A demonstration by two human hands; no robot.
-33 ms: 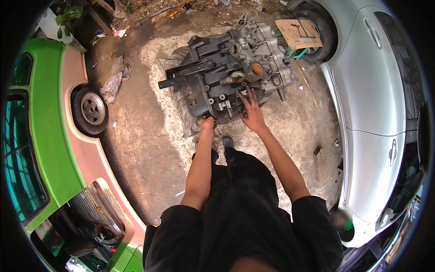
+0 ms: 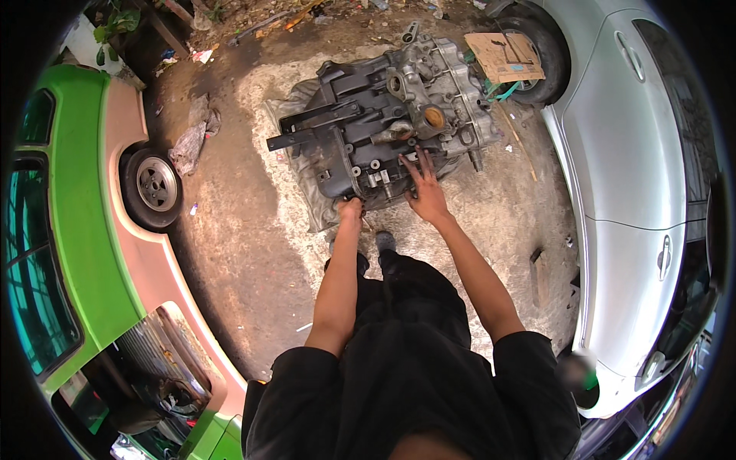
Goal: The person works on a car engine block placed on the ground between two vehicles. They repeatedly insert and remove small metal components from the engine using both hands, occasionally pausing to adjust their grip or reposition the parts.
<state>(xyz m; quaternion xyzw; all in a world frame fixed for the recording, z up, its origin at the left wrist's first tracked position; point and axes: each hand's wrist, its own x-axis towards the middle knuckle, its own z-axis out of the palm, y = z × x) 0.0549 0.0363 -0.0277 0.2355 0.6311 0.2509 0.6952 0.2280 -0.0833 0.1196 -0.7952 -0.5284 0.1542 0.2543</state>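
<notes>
A car engine (image 2: 383, 123) lies on a grey cloth (image 2: 318, 215) on the ground in front of me. Its left part is covered in black plastic; the right part is bare grey metal with a round, rusty-brown opening (image 2: 435, 117). At the near left corner, my left hand (image 2: 350, 208) is closed against the engine's edge, and what its fingers hold is hidden. A thin piece (image 2: 368, 225) shows just beside it, too small to name. My right hand (image 2: 427, 192) rests with spread fingers on the engine's near side, below the opening.
A green and pink car body (image 2: 115, 192) stands on the left, a silver car (image 2: 629, 176) on the right. Cardboard (image 2: 506, 57) with a dark bent tool on it leans by the silver car's wheel. A stick (image 2: 521, 142), a wooden block (image 2: 540, 277) and a rag (image 2: 192, 142) lie around.
</notes>
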